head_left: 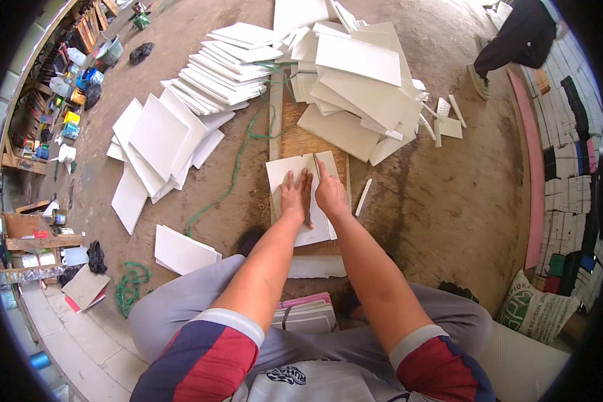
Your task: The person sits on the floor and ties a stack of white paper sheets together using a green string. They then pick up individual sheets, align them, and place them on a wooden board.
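Note:
In front of me a white rectangular board (288,226) lies on a long wooden plank (309,139). My left hand (295,194) presses on the board, its fingers spread and holding nothing. Just to its right, my right hand (331,193) is closed round a thin dark blade (316,159), its index finger stretched along it. The blade meets the board near its far edge; its handle is hidden in my hand. A narrow white strip (363,197) rests on the ground right of the board.
Beyond lie a large heap of white boards (358,57) and leaning stacks (161,137) at the left. A green cord (235,171) trails over the ground. Offcuts (449,126) lie right of the heap, near a person's leg (499,57). Cluttered shelves (40,240) stand far left.

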The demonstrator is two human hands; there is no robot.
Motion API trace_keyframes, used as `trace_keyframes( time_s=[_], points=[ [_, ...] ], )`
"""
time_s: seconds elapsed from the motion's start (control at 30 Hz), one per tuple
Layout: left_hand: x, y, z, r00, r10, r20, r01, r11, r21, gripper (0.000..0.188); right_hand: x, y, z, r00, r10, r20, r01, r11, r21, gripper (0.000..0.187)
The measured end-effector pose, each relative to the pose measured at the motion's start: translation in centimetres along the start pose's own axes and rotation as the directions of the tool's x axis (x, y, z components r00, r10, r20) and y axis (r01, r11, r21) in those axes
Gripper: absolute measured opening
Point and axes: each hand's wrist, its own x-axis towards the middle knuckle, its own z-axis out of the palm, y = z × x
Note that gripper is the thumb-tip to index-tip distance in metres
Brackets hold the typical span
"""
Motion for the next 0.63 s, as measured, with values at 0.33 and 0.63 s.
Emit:
trace_keyframes(
  time_s=[0.33,0.63],
  points=[
    [0.2,-0.2,0.6,1.000,0.017,-0.023,-0.017,1.000,-0.018,0.167,-3.2,0.6,1.4,0.993,0.081,0.091,-0.077,0.996,-0.048,0.066],
    [-0.3,1.2,0.2,0.997,-0.045,-0.055,0.049,0.997,0.064,0.165,-15.2,5.6,4.5,0.984,0.100,0.145,-0.077,0.985,-0.155,0.078]
  ],
)
